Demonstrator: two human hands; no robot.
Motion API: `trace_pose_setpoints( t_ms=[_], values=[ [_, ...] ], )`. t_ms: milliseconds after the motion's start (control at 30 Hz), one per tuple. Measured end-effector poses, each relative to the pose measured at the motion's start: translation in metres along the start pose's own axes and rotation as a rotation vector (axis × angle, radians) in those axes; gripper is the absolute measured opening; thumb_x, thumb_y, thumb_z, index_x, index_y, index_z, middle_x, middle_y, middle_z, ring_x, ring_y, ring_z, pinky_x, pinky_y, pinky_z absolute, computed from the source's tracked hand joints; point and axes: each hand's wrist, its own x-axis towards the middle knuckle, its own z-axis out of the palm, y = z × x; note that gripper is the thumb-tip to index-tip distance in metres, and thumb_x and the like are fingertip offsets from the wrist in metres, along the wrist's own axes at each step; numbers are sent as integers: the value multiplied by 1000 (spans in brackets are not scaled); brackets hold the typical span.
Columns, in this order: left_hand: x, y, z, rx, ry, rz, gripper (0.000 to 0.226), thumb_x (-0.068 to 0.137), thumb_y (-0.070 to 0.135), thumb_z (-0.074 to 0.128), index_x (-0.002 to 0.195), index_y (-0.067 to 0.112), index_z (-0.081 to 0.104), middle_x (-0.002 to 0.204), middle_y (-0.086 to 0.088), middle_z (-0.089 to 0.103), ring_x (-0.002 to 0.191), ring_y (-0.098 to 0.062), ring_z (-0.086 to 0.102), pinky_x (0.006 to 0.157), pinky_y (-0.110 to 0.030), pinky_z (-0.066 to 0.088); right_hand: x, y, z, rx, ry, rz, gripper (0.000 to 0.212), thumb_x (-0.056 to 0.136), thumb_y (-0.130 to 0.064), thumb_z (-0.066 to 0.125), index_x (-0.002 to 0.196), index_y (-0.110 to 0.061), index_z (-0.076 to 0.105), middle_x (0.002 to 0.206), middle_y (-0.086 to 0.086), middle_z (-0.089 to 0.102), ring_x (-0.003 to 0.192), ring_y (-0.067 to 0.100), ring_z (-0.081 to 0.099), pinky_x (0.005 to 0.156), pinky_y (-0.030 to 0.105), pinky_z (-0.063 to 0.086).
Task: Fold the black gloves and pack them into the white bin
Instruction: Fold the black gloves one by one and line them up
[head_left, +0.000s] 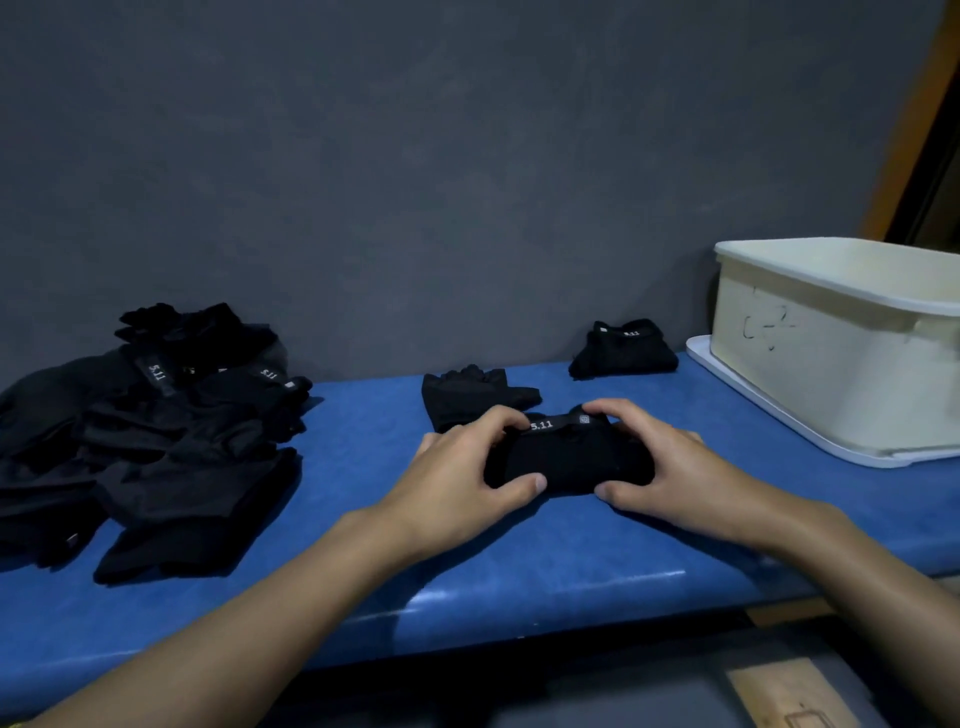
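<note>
A folded black glove (569, 460) with a "5.11" cuff label lies on the blue table (519, 561) at the centre. My left hand (457, 478) grips its left end, thumb at the near edge and fingers curled over the far edge. My right hand (670, 467) grips the right end the same way. Another black glove (472, 392) lies flat just behind, fingers pointing away. A folded glove bundle (623, 348) sits farther back right. The white bin (841, 348) stands at the right on a white lid (753, 410). Its inside is hidden.
A heap of several loose black gloves (156, 431) covers the left part of the table. A grey wall (415, 182) rises right behind the table. The table's front edge runs below my forearms, with wooden boards (779, 691) lower right.
</note>
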Motion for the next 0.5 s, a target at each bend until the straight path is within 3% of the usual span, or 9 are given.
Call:
trace_pose_setpoints(
  t_ms=[133, 233, 333, 500],
  values=[
    [36, 18, 26, 37, 25, 38, 47, 88, 48, 66, 128, 34, 48, 117, 15, 60, 120, -11, 52, 105, -34, 36, -1, 24, -18, -127, 109, 62, 74, 79, -40, 74, 137, -51, 29, 123, -21, 50, 121, 8, 43, 108, 37, 27],
    [61, 28, 42, 148, 42, 74, 49, 89, 49, 63, 131, 30, 46, 111, 11, 58, 109, -14, 53, 100, -30, 34, -1, 39, -25, -291, 217, 35, 75, 77, -48, 72, 140, -47, 31, 133, -15, 37, 126, 10, 30, 103, 33, 22],
    [84, 34, 53, 225, 52, 94, 50, 90, 53, 59, 131, 29, 45, 100, 12, 58, 102, -14, 56, 99, -32, 32, 0, 51, -30, -406, 303, 4, 57, 80, -48, 68, 133, -40, 48, 127, -12, 36, 121, 10, 28, 100, 31, 22],
    [117, 36, 69, 273, 50, 91, 50, 90, 56, 57, 130, 29, 43, 95, 14, 55, 100, -13, 56, 97, -33, 30, 6, 64, -30, -513, 249, 42, 48, 89, -53, 53, 134, -35, 50, 128, -14, 39, 120, 12, 32, 95, 29, 21]
  ],
)
